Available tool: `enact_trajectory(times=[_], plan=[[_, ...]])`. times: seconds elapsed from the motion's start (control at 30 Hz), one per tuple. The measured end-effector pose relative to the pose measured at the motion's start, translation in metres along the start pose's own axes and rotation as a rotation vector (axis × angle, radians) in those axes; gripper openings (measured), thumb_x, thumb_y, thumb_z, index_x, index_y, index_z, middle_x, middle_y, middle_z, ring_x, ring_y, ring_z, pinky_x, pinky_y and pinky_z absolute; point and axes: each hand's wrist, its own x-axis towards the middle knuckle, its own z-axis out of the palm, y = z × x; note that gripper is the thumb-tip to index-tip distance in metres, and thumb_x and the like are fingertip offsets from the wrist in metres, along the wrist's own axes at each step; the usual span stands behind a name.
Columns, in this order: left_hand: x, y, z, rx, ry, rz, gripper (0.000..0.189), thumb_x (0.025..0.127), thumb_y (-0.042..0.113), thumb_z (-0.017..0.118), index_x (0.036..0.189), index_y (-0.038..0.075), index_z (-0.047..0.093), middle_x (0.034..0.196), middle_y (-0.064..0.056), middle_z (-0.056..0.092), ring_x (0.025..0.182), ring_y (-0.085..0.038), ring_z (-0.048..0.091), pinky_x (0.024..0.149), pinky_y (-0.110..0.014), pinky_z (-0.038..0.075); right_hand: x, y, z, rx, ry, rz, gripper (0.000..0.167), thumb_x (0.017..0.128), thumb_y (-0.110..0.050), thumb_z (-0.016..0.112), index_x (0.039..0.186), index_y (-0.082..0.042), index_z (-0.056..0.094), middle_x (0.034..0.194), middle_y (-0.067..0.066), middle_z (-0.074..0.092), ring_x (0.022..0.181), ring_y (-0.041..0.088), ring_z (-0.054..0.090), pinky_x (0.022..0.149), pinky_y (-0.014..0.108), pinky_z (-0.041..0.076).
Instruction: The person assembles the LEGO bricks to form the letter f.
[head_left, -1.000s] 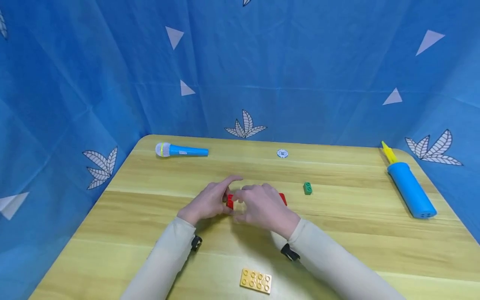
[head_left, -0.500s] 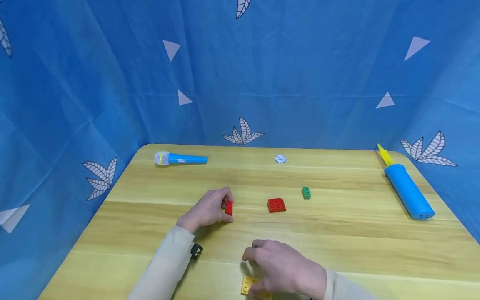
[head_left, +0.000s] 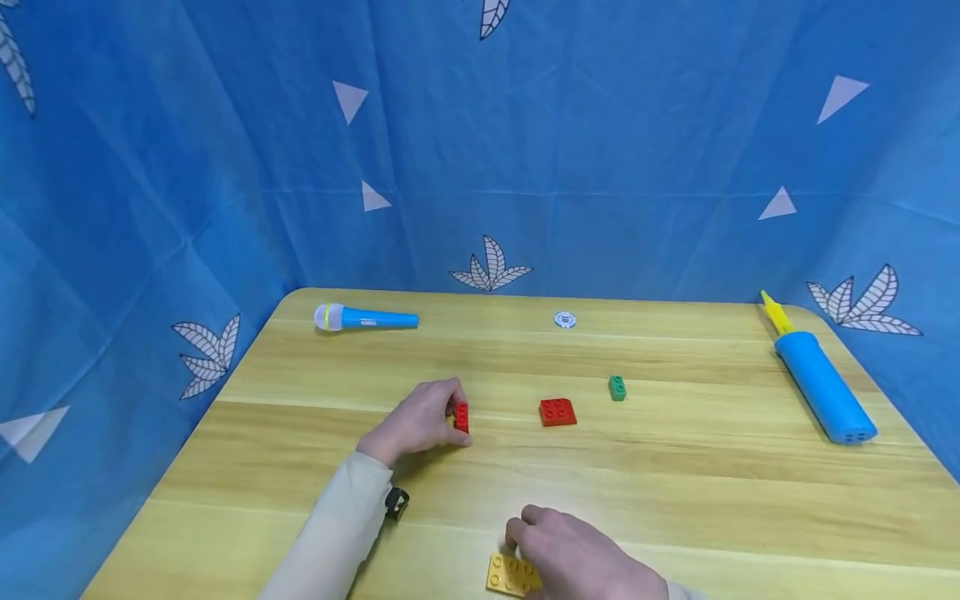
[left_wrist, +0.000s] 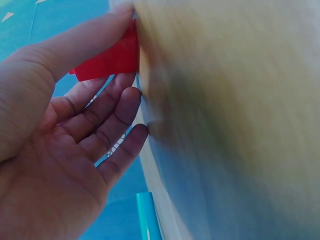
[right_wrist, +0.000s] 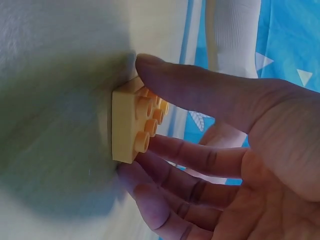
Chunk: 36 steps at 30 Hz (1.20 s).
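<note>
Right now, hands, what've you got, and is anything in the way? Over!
Left hand pinching narrow red brick. Right hand gripping yellow studded brick. Red four-stud brick and green two-stud brick off to the right, not between hands.

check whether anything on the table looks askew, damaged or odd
No, nothing stands out. The red brick at the left hand and the yellow brick at the right hand show no visible damage. The blue pump lies slantwise near the table's right edge, but seems fine there.
</note>
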Motion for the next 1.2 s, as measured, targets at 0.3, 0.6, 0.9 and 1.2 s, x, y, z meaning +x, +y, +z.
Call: enact_trajectory(times=[0.3,0.6,0.9,1.2], plan=[[0.001,0.001,0.001,0.006,-0.009,-0.004,0.042,0.072,0.022,0.091,0.092,0.013,0.055,0.078,-0.001,0.056,0.071,-0.016,0.048,0.063,-0.03,0.042,0.001,0.0,0.003,0.035,0.0,0.037,0.03,0.072,-0.023,0.089,0.091,-0.011,0.07,0.079,-0.011,0.055,0.067,-0.001,0.045,0.063,0.017,0.044],[0.002,0.001,-0.001,0.015,-0.001,0.009,0.041,0.071,0.022,0.091,0.091,0.014,0.055,0.079,-0.002,0.057,0.071,-0.015,0.048,0.064,-0.03,0.042,0.004,-0.002,0.001,0.057,-0.036,0.087,0.028,0.072,-0.018,0.088,0.092,-0.01,0.071,0.079,-0.011,0.055,0.067,-0.001,0.046,0.065,0.019,0.046],[0.001,0.001,-0.002,0.016,-0.002,0.006,0.041,0.072,0.022,0.091,0.09,0.014,0.055,0.078,-0.002,0.057,0.07,-0.014,0.047,0.063,-0.03,0.041,0.002,-0.003,0.004,-0.001,0.02,0.035,0.027,0.068,-0.01,0.088,0.088,-0.012,0.069,0.078,-0.011,0.054,0.068,-0.001,0.046,0.063,0.017,0.043],[0.002,0.001,-0.001,0.02,0.002,0.015,0.041,0.072,0.021,0.091,0.089,0.013,0.055,0.077,-0.002,0.056,0.069,-0.015,0.046,0.062,-0.03,0.041,-0.001,0.001,-0.013,0.053,0.059,0.093,0.026,0.069,-0.005,0.084,0.087,-0.013,0.069,0.08,-0.011,0.051,0.07,0.002,0.047,0.065,0.021,0.045]])
